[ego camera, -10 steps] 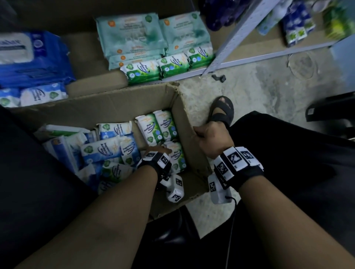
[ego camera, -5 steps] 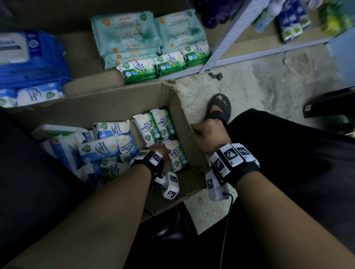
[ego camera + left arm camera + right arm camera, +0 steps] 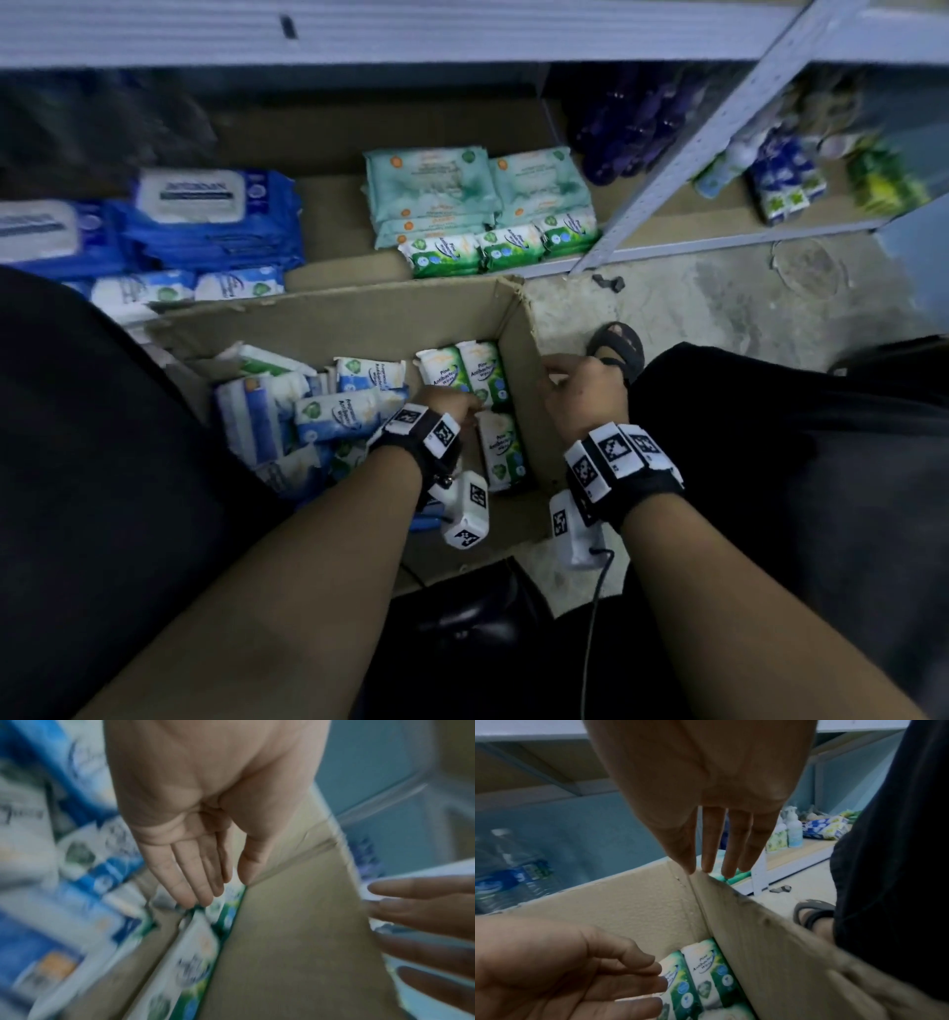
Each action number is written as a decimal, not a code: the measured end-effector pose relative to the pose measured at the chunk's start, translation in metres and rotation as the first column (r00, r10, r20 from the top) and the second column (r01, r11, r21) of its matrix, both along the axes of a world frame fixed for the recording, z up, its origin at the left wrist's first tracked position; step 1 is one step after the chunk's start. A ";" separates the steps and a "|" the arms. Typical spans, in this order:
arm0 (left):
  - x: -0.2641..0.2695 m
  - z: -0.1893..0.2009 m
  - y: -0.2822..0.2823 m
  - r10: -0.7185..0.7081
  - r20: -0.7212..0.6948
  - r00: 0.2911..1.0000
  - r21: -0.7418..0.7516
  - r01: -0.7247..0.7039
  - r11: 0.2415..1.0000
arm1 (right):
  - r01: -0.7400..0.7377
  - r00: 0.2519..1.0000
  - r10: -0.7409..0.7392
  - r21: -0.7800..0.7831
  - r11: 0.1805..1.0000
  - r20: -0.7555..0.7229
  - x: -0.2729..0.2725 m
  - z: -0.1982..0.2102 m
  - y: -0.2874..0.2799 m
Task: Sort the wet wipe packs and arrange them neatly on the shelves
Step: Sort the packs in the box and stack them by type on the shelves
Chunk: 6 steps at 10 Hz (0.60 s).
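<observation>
Two green packs lie side by side in the far right corner of the box, flat, label up, long axis running from the person toward the shelf. A third green pack lies just nearer, along the same right wall, same heading. Each is white at the ends with a green printed band. The left hand is down inside the box, fingers straight and relaxed, tips touching the near end of the green packs — nothing grasped. The right hand hangs over the box's right wall, fingers extended and together, holding nothing. Blue packs are heaped across the left of the box, lying at mixed angles. On the shelf beyond the far wall sit a row of green packs, teal packs stacked behind them, and large blue packs to the left. A sandalled foot rests on the floor — just right of the box.
</observation>
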State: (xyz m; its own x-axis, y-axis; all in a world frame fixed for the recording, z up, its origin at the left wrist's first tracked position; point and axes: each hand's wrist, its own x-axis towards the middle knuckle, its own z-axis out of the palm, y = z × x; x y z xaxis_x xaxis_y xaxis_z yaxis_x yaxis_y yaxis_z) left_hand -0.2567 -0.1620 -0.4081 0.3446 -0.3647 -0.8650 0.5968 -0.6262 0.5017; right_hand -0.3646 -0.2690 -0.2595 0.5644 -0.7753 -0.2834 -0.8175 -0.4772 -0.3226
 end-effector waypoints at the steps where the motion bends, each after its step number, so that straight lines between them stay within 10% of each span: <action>1: 0.012 0.060 0.022 0.045 0.055 0.997 -0.051 -0.042 0.998 | -0.078 0.995 0.076 -0.036 0.996 -0.060 0.018 0.009 0.013; 4: 0.051 0.086 0.098 -0.006 0.378 0.926 -0.026 0.017 1.000 | -0.350 0.897 0.397 0.233 0.907 -0.197 0.060 -0.020 0.046; 6: 0.054 0.082 0.138 -0.489 0.413 0.768 0.269 0.410 0.871 | -0.518 0.630 0.671 0.432 0.738 -0.391 0.079 -0.064 0.059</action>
State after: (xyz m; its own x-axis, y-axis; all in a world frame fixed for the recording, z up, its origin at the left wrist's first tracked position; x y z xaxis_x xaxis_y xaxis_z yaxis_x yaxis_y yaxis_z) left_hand -0.2023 -0.0235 -0.3261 0.5403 -0.4545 -0.7082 -0.0452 -0.8560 0.5149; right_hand -0.2856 -0.2095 -0.3236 0.5938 -0.1740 -0.7856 -0.4543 -0.8783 -0.1488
